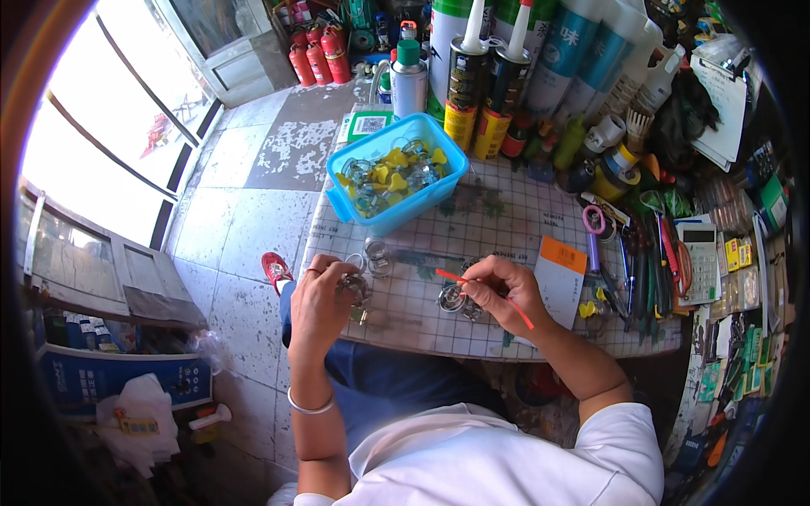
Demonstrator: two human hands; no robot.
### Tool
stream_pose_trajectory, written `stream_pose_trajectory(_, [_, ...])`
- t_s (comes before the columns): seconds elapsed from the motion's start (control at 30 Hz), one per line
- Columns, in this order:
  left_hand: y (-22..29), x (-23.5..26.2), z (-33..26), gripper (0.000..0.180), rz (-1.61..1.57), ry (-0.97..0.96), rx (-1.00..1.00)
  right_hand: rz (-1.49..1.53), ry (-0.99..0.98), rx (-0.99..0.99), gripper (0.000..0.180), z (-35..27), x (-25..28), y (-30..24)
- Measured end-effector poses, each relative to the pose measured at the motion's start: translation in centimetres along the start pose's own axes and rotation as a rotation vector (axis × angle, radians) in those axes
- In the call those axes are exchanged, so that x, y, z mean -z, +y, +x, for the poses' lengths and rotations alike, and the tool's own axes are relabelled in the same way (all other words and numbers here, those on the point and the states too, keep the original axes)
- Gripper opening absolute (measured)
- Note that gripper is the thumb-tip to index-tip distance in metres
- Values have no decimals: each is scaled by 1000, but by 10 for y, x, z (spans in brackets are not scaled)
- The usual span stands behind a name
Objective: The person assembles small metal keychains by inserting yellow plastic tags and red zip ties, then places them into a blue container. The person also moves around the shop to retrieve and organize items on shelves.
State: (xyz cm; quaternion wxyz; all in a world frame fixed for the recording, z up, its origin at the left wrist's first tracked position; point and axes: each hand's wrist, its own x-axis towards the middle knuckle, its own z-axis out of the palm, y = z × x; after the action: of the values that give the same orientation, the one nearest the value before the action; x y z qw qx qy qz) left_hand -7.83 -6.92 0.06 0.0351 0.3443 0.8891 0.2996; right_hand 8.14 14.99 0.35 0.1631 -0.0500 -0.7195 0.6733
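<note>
At the table's near edge my left hand is closed around a metal hose clamp, partly covered by the fingers. Just beyond it, another ring-shaped hose clamp lies on the table. My right hand pinches a thin orange-red strip, which sticks out on both sides of the fingers. Below those fingertips are more metal hose clamps; I cannot tell whether the hand touches them. A light-blue plastic bin farther back holds many metal clamps with yellow butterfly-shaped handles.
Behind the bin stand a green-capped spray can, sealant tubes and large cans. An orange-and-white card and loose yellow handles lie to the right. Beyond them are pliers, scissors and a calculator.
</note>
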Motion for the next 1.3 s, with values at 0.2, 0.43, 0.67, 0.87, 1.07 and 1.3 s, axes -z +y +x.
stream_pose_trajectory(0.2, [-11, 5, 1, 28, -71, 5, 18, -12, -7, -15, 9, -1, 0, 1])
stream_pose_trajectory(0.43, [-6, 6, 5, 22, -57, 62, 9, -21, -1, -23, 10, 0, 0, 1])
stream_pose_trajectory(0.67, [-5, -2, 31, 25, 205, 19, 4, -23, 5, -21, 9, 1, 0, 2])
stream_pose_trajectory(0.87, [-12, -11, 31, 38, 138, -10, 72, -63, -8, 10, 9, 0, 0, 3])
stream_pose_trajectory(1.07, [6, 1, 17, 51, 110, -29, -80, -148, -81, 29, 9, -1, -3, 0])
stream_pose_trajectory(1.3, [11, 29, 12, 47, 78, -311, -127, -163, -79, 63, 10, -1, -4, -2])
